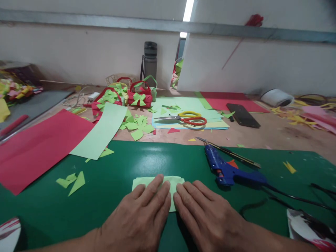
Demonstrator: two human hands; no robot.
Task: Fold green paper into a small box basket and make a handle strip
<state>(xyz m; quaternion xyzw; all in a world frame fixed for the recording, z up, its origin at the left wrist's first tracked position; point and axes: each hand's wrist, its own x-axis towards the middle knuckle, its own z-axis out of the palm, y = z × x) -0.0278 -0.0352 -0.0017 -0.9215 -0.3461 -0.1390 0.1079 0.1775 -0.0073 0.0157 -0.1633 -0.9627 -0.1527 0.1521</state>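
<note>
A folded piece of light green paper [173, 183] lies on the green cutting mat [115, 164] close in front of me. My left hand [143, 213] rests across its left part, fingers stretched out and pressing down. At the paper's right edge, my right hand [207, 210] lies with its fingers extended side by side, fingertips on the sheet. Both hands cover much of the paper, so its folds are partly hidden. To the right of my hands sits a blue hot glue gun [231, 171], with a craft knife [233, 152] just behind it.
Red paper [44, 143] and a pale green strip [102, 129] lie at left, near green scraps [77, 183]. Behind the mat are scissors [183, 118] on stacked paper, small red paper baskets [139, 99], a bottle [150, 63] and a phone [243, 114]. A black cord trails right.
</note>
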